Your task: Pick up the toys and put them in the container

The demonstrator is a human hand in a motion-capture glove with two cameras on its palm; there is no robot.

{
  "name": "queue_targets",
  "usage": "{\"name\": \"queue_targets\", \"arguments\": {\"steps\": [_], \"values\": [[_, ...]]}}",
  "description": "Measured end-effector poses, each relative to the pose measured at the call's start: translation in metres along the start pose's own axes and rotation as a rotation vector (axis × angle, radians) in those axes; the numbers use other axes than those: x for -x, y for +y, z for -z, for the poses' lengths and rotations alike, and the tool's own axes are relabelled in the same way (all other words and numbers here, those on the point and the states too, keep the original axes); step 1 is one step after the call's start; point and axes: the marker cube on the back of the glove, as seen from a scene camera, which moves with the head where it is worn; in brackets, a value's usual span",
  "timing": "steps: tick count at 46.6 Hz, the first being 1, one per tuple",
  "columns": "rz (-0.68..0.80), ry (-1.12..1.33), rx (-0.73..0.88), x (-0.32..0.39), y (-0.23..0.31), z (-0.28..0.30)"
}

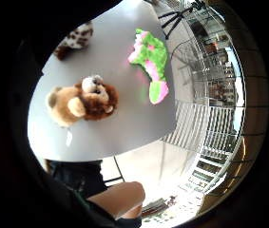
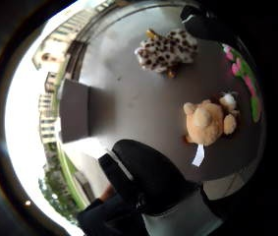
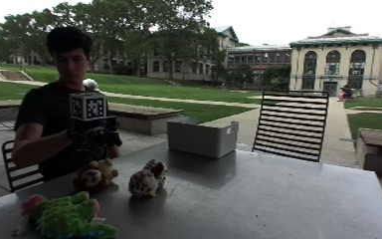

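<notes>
In the outside view my gloved right hand (image 3: 95,137) hovers above the brown lion toy (image 3: 96,174) at the table's near left and holds nothing. A spotted plush toy (image 3: 146,179) lies just right of the lion. A green and pink plush toy (image 3: 66,217) lies at the front left corner. The grey open container (image 3: 202,137) stands at the far edge of the table. The palm views look down on the lion (image 1: 84,102) (image 2: 207,123), the green toy (image 1: 150,61) (image 2: 244,78), the spotted toy (image 1: 77,39) (image 2: 168,49) and the container (image 2: 74,110).
All of it rests on a grey metal table (image 3: 264,199). A black slatted chair (image 3: 290,124) stands behind the table on the right. The person sits on another chair (image 3: 15,169) at the left end. A small white tag (image 2: 198,155) lies beside the lion.
</notes>
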Motion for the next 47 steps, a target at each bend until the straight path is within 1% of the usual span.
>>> {"name": "queue_targets", "arguments": {"steps": [13,23,35,47], "values": [[-0.047,-0.006,0.108,-0.031,0.006,-0.068],[-0.096,-0.045,0.169,-0.034,0.011,-0.1],[-0.145,-0.085,0.182,-0.037,0.014,-0.117],[-0.157,0.029,0.129,-0.03,0.015,-0.106]]}}
